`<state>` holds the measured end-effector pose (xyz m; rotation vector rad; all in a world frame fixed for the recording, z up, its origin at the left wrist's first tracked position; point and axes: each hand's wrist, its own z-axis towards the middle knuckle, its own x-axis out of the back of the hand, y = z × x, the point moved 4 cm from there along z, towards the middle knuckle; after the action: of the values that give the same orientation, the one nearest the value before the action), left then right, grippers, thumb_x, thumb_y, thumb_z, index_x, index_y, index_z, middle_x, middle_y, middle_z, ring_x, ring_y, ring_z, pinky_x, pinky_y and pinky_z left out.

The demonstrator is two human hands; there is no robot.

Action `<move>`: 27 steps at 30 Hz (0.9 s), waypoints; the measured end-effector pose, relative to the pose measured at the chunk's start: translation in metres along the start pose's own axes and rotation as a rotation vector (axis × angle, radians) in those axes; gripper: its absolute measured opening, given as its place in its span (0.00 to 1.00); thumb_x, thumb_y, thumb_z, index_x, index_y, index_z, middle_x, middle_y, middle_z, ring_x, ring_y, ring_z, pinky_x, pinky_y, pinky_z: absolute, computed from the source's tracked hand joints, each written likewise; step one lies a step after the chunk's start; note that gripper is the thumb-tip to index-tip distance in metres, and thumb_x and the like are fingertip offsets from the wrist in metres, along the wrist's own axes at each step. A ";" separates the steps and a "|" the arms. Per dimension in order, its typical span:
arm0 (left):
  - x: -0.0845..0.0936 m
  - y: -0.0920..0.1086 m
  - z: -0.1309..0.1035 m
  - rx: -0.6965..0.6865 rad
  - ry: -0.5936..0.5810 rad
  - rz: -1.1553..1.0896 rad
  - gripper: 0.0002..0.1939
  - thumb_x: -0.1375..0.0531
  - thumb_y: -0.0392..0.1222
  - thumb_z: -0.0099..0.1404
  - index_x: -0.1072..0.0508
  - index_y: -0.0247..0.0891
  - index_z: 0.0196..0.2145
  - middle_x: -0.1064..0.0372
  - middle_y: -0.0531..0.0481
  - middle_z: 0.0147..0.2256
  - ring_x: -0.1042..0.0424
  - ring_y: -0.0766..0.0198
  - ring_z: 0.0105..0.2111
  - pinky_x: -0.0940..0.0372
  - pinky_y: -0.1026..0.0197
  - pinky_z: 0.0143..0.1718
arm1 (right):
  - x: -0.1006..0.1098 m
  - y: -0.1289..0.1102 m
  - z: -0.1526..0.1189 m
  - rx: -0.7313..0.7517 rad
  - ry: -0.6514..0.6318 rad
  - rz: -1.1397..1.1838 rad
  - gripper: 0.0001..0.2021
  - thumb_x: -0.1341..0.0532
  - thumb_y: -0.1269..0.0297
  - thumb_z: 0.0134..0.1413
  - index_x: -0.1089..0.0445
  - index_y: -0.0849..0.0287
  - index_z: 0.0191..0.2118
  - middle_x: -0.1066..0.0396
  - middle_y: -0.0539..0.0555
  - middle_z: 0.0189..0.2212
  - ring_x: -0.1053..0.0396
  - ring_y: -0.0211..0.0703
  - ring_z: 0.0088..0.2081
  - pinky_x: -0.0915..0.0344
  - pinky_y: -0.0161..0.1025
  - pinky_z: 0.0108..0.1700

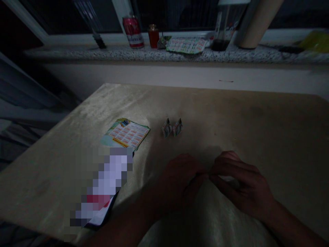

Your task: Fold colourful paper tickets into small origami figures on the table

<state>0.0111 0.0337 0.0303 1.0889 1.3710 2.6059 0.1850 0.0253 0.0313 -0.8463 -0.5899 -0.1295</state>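
Low over the near part of the table, my left hand (180, 178) and my right hand (239, 181) meet at their fingertips. Both are closed in a pinch, thumb against fingers. Whatever lies between the fingertips is too small and dark to make out. Beyond my left hand, two small folded paper pieces (167, 128) (177, 128) stand side by side on the table. To their left lies a stack of printed calendar cards (128, 133), slightly fanned. A phone (99, 216), its screen blurred out, rests just below the cards.
The pale table (205, 109) reaches to the wall under a window. On the speckled sill (77, 53) stand a red can (133, 32), an orange jar (153, 37), a printed packet (186, 45), a clear container (223, 31) and a cardboard tube (259, 24).
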 end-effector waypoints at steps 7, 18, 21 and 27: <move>0.000 -0.001 0.000 0.003 0.028 -0.001 0.08 0.44 0.35 0.72 0.25 0.33 0.36 0.30 0.50 0.29 0.32 0.64 0.31 0.39 0.63 0.34 | 0.000 0.001 -0.001 0.002 0.002 0.011 0.08 0.35 0.79 0.58 0.27 0.59 0.39 0.27 0.52 0.29 0.31 0.42 0.32 0.36 0.47 0.39; 0.002 -0.007 0.001 0.185 0.041 -0.137 0.06 0.39 0.36 0.68 0.24 0.33 0.33 0.29 0.52 0.29 0.30 0.66 0.30 0.39 0.64 0.34 | -0.001 0.001 0.001 -0.078 0.042 0.076 0.07 0.37 0.78 0.60 0.28 0.58 0.37 0.30 0.50 0.27 0.32 0.39 0.30 0.36 0.44 0.36; 0.002 -0.006 0.002 0.162 0.055 -0.132 0.06 0.39 0.37 0.69 0.24 0.34 0.33 0.29 0.52 0.28 0.30 0.66 0.30 0.39 0.64 0.34 | -0.001 0.000 0.003 -0.096 0.052 0.072 0.06 0.37 0.76 0.60 0.27 0.58 0.37 0.30 0.49 0.26 0.33 0.39 0.29 0.36 0.43 0.35; 0.003 -0.008 -0.001 0.190 0.084 -0.118 0.07 0.39 0.37 0.70 0.24 0.35 0.33 0.28 0.53 0.29 0.30 0.67 0.30 0.39 0.64 0.34 | 0.000 0.001 0.000 -0.147 0.068 0.047 0.06 0.36 0.73 0.60 0.26 0.54 0.39 0.28 0.49 0.27 0.30 0.40 0.30 0.32 0.41 0.34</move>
<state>0.0060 0.0388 0.0256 0.8925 1.6755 2.5060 0.1852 0.0261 0.0307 -0.9934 -0.5003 -0.1598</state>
